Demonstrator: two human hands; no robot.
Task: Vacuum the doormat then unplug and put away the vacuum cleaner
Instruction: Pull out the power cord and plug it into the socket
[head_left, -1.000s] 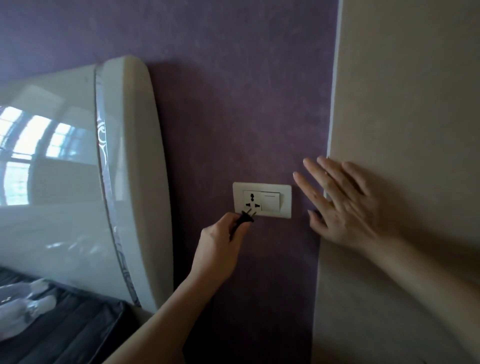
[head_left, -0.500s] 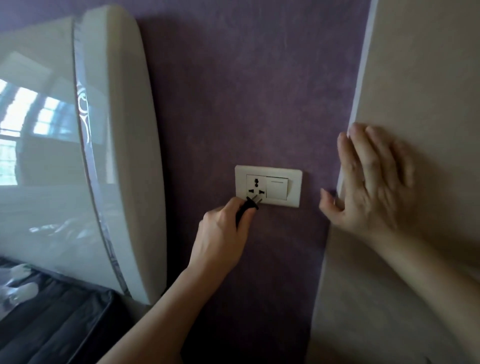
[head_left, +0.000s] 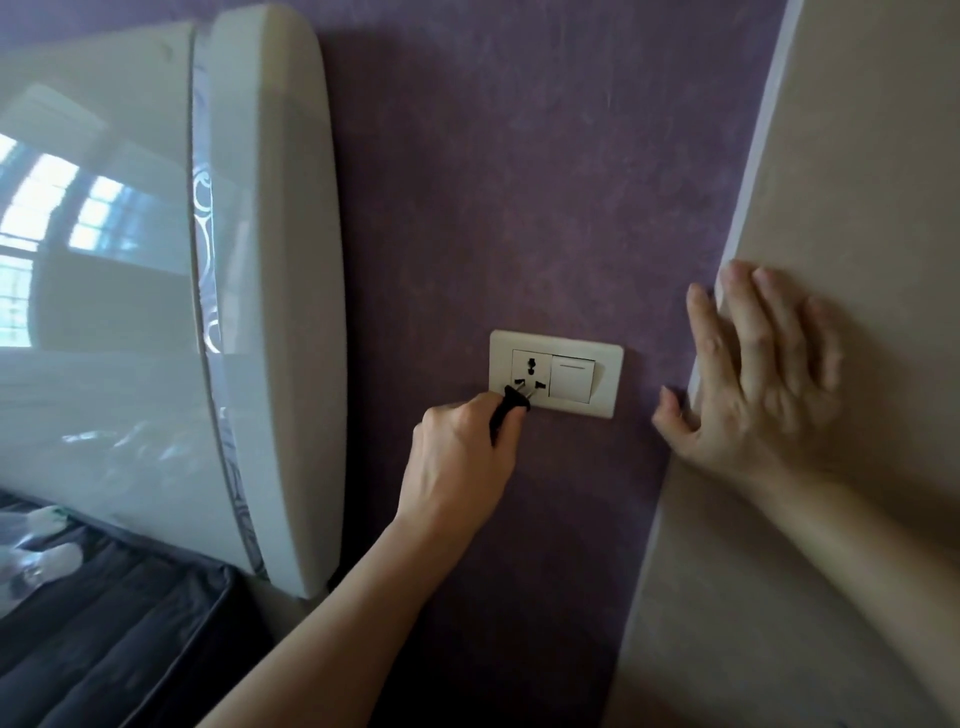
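Observation:
A white wall socket plate (head_left: 556, 371) with a rocker switch (head_left: 571, 379) on its right half sits on the purple wall. My left hand (head_left: 457, 457) grips a black plug (head_left: 506, 410) between thumb and fingers. The plug's metal pins point up at the socket's lower holes, just in front of them. My right hand (head_left: 753, 374) lies flat with straight fingers on the beige wall corner to the right of the socket. The vacuum cleaner, its cord and the doormat are out of view.
A glossy white curved headboard (head_left: 270, 291) stands out from the wall at the left, close to my left arm. Below it lies a dark mattress (head_left: 114, 639) with clear plastic on it. The beige wall (head_left: 831, 156) juts out at the right.
My left hand has kept the plug at the socket's lower holes, shifting slightly. My right hand slid right and up onto the beige corner and now lies flat there.

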